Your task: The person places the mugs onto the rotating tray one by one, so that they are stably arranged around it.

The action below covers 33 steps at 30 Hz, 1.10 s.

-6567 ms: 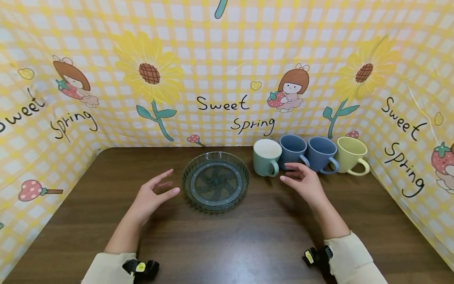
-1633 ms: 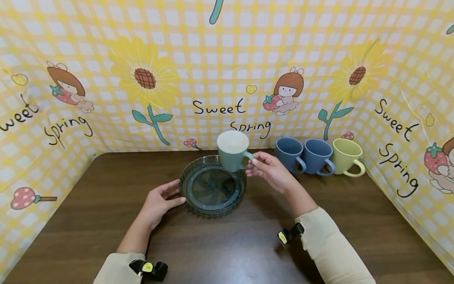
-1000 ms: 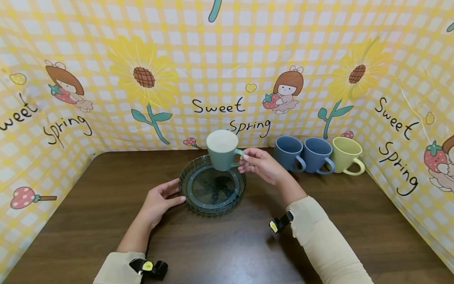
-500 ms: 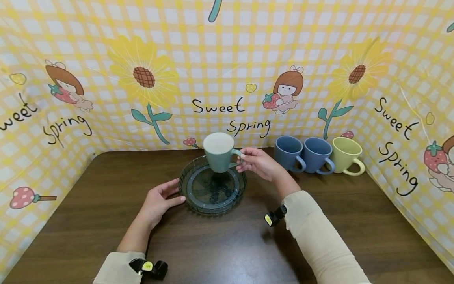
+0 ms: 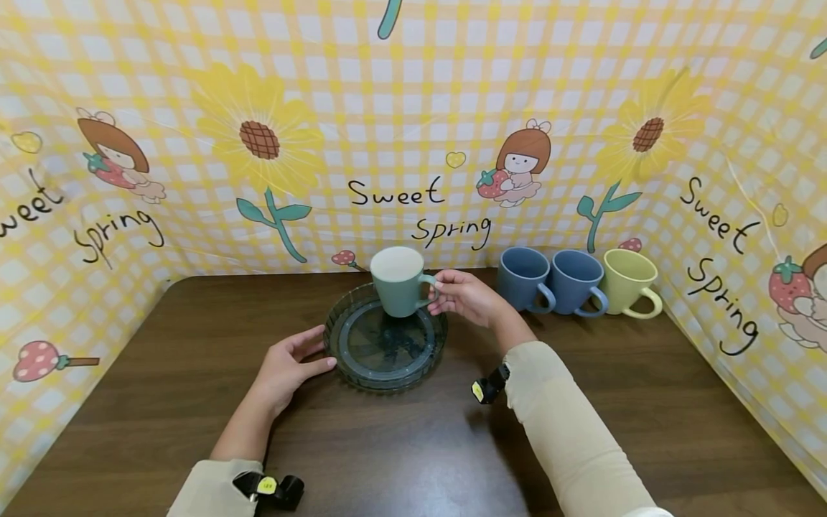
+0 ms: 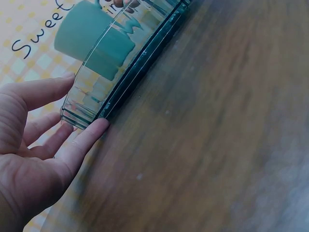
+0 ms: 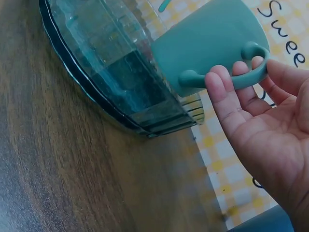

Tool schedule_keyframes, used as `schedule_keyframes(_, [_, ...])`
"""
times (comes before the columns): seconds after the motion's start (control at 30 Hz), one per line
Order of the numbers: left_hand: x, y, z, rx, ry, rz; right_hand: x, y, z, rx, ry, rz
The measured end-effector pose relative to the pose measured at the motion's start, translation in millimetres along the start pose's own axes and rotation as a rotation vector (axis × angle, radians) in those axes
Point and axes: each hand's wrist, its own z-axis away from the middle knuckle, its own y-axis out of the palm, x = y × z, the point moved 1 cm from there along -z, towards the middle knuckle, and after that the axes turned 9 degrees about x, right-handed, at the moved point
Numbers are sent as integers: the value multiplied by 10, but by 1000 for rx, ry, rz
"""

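Observation:
My right hand [image 5: 466,297] pinches the handle of a green mug [image 5: 395,289] with a pale inside, holding it upright over the far part of a round glass dish [image 5: 355,373]. The mug hides some of the dish's far rim. Through the dish's clear side [image 6: 84,99], the left wrist view shows the mug's lower part [image 6: 104,60] close to the dish floor. With thumb and fingers spread, my left hand [image 5: 284,368] touches the dish's left side. Fingertips and thumb of the right hand [image 7: 263,113] wrap the mug handle in the right wrist view.
Two blue mugs [image 5: 522,276], [image 5: 575,280] and a yellow-green mug [image 5: 625,280] stand in a row at the back right, handles toward the right front. A checked cloth [image 5: 388,108] hangs behind and along both sides of the wooden table [image 5: 388,452].
The right hand has taken the green mug from the row's left end, carried it left over the dish and lately lowered it slightly. The left hand came to the dish's side and stays there.

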Motion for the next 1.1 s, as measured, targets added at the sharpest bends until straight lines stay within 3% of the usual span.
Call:
schedule_keyframes(0.4, [-7, 21, 8, -1, -8, -2, -105, -112, -28, -66, 21, -41])
schedule_keyframes(0.7, [17, 14, 9, -9, -4, 0, -84, -104, -31, -124, 26, 66])
schedule_keyframes(1.1, [-19, -8, -24, -5, 7, 25, -63, -89, -48, -171, 52, 114])
